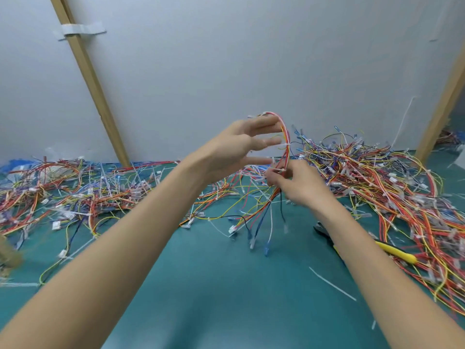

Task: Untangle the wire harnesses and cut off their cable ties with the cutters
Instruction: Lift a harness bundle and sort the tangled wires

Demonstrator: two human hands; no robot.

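Both hands up over the green worktop [226, 285], one wire harness [285, 137] between them, lifted clear of the surface.

Left hand [236, 147]: open, fingers straight and spread. Fingertips [266, 120] touch the inside of the harness where it arches over in a red-and-orange loop. Thumb reaches toward the lower part of the loop; whether it presses the wires I can't quite tell from this angle.

Right hand [297, 185]: fingers curled, pinching the harness at the foot of the loop, just beside a white cable tie [278, 170]. A second tie [284, 146] wraps the bundle higher up, near my left middle finger. Below my right hand the harness fans into loose ends (yellow, blue, black, white) hanging down with small clear connectors, their tips close to the worktop.

Cutters [395, 250]: lying on the worktop to my right, partly under my right forearm. Yellow handle shows on the outer side, dark jaws on the inner side. Neither hand touches them.

Left heap of harnesses [75, 192] spreads along the back left of the worktop; right heap [377, 177] is denser and runs down the right edge, reaching the cutters' handle. A loose white tie strip [332, 283] lies flat on bare green near my right forearm.

Behind: pale wall panel [226, 59], a slanted wooden batten [93, 81] with a strip of tape [80, 31] across it.
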